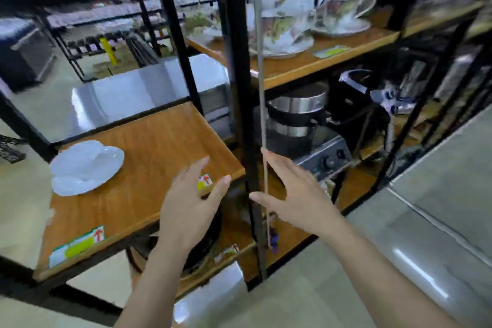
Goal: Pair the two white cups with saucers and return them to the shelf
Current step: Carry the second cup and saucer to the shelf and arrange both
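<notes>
A white cup [85, 153] sits on white saucers [80, 178] at the left side of a wooden shelf board [159, 146]; motion blur hides how many saucers lie there. My left hand [190, 205] hovers over the board's front right corner, fingers spread, holding nothing. My right hand [295, 194] is just right of the black shelf post [247, 114], fingers apart and empty. Both hands are well to the right of the cup.
A higher wooden shelf [332, 58] at the right carries several flowered cups on saucers [343, 16]. Below it stand steel pots [298, 112] and an appliance with knobs [327, 160]. A thin rod [262, 88] hangs beside the post. Price labels [77, 245] line the shelf edges.
</notes>
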The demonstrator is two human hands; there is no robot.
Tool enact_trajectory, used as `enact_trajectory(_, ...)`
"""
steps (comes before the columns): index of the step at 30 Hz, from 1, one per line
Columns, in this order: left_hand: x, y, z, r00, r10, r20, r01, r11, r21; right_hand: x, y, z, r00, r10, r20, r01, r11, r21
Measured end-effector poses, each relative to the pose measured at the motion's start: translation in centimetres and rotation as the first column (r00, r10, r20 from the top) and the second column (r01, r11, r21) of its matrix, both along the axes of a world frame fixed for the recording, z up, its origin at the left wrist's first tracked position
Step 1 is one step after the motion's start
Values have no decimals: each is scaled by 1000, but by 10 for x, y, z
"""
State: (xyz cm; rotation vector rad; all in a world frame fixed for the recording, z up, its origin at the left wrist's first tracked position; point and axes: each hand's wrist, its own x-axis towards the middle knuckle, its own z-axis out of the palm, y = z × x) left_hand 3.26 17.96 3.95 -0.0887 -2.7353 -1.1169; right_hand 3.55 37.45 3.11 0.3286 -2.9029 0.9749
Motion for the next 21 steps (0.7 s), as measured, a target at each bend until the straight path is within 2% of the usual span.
enact_trajectory(5, 42, 113, -14, 973, -230, 2, 230, 973, -39, 75, 113, -9, 968, -245, -61, 245, 970, -10)
enact_trajectory(10, 79, 231, -17, 889, -457, 7, 457, 889, 9, 162, 218, -14, 872, -481, -86, 483, 876, -7)
enact_trajectory(16, 120, 360, -22, 717, -697, 13, 697, 716, -20, 261, 319, -12, 642, -760, -98, 759, 648, -55)
enact_trajectory(21, 154, 472, -30, 550, -835, 25, 835, 549, -32, 335, 391, -18, 426, -900, -96, 899, 433, -70)
